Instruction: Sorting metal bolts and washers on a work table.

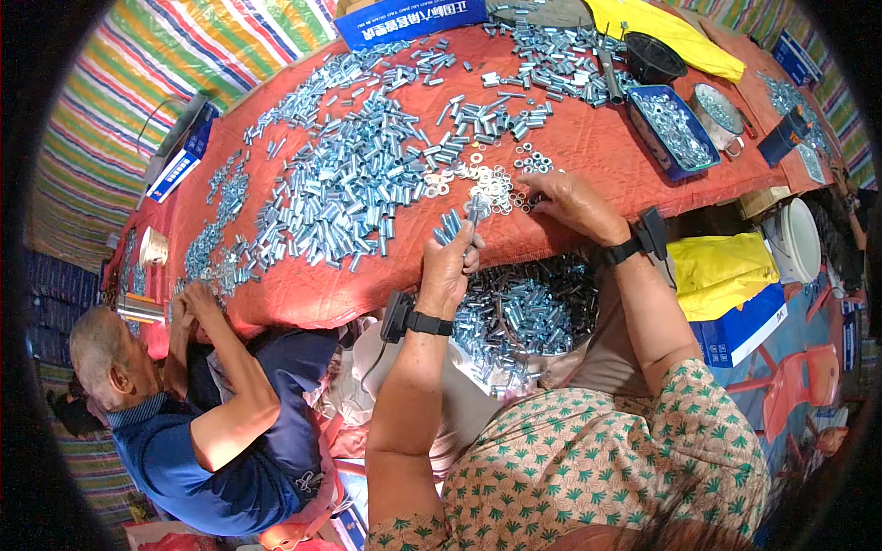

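My left hand point(448, 266) is closed around several shiny, blue-tinged metal bolts point(448, 226), whose ends stick up past the thumb over the table's near edge. A pale washer-like piece shows at the tip of one. To its right, my right hand point(579, 209) reaches over the table, its fingers curled together at the edge of a pile of white washers point(496, 186). What lies between those fingertips is too small to make out. Beyond them are a few metal rings point(531, 161). Left of the washers spreads a large heap of metal sleeves point(344, 179).
A container of metal bolts point(528, 312) sits below the table edge, between my forearms. On the red-covered table point(418, 243) stand a blue tray point(673, 133) of small parts, a black bowl point(654, 58) and a white tub point(719, 108). A co-worker point(197, 432) handles small parts at left.
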Demonstrator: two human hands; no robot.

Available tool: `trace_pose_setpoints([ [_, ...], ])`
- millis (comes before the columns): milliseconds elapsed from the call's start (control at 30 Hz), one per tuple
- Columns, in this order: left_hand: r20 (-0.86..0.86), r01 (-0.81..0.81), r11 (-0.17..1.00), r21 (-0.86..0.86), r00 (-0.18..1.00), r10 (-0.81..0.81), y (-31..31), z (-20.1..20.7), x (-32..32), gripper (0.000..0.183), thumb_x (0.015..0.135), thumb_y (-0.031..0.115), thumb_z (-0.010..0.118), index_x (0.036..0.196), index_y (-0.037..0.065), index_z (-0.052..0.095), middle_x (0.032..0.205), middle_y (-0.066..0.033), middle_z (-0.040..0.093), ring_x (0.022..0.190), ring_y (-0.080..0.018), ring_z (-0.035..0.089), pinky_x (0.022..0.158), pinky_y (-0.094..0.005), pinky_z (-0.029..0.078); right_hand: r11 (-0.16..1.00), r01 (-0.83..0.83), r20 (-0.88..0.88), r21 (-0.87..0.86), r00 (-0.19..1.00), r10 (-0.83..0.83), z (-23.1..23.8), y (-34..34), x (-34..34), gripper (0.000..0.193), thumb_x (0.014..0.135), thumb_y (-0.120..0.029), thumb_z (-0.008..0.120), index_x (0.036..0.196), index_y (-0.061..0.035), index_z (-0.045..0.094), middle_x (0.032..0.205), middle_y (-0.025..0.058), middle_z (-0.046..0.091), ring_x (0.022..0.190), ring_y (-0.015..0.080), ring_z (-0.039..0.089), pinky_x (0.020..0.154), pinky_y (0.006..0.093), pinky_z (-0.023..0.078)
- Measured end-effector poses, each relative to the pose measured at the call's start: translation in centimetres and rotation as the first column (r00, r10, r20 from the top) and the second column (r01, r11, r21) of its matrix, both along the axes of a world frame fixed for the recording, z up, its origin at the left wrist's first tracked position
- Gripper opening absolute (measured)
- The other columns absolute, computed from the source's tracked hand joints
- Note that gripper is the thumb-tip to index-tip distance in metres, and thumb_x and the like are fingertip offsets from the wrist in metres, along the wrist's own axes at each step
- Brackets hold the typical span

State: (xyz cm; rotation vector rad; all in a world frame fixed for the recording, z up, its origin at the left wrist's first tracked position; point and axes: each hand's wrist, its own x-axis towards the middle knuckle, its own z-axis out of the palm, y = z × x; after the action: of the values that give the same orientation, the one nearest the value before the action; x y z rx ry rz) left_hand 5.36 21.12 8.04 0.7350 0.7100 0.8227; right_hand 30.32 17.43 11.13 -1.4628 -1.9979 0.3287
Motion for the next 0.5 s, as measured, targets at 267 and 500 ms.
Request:
trace_pose_setpoints([
  [267, -0.046, 0.063, 0.998, -0.002, 0.997, -0.063, -0.3, 0.3, 0.0, 0.014, 0.093, 0.018, 0.064, 0.090, 0.005, 0.059, 0.071, -0.0042, 0.062, 0.050, -0.0059, 0.045, 0.043, -0.0211, 0.030, 0.999, 0.012, 0.041, 0.033, 0.999, -0.013, -0.3, 0.7, -1.0, 0.047, 0.079, 0.001, 0.066, 0.124, -0.0056, 0.056, 0.100, 0.0168, 0.066, 0.092, 0.0312, 0.064, 0.075, 0.0393, 0.052],
  [500, -0.016, 0.158, 0.987, -0.001, 0.987, -0.158, -0.5, 0.3, 0.1, 0.016, 0.092, 0.020, 0.065, 0.093, 0.005, 0.059, 0.071, -0.0053, 0.062, 0.048, -0.0047, 0.045, 0.042, -0.0186, 0.030, 0.956, -0.273, -0.778, -0.110, 0.622, 0.088, 0.8, 0.8, -4.4, 0.055, 0.087, 0.005, 0.061, 0.137, -0.0080, 0.045, 0.099, 0.0038, 0.065, 0.090, 0.0101, 0.061, 0.074, 0.0254, 0.052],
])
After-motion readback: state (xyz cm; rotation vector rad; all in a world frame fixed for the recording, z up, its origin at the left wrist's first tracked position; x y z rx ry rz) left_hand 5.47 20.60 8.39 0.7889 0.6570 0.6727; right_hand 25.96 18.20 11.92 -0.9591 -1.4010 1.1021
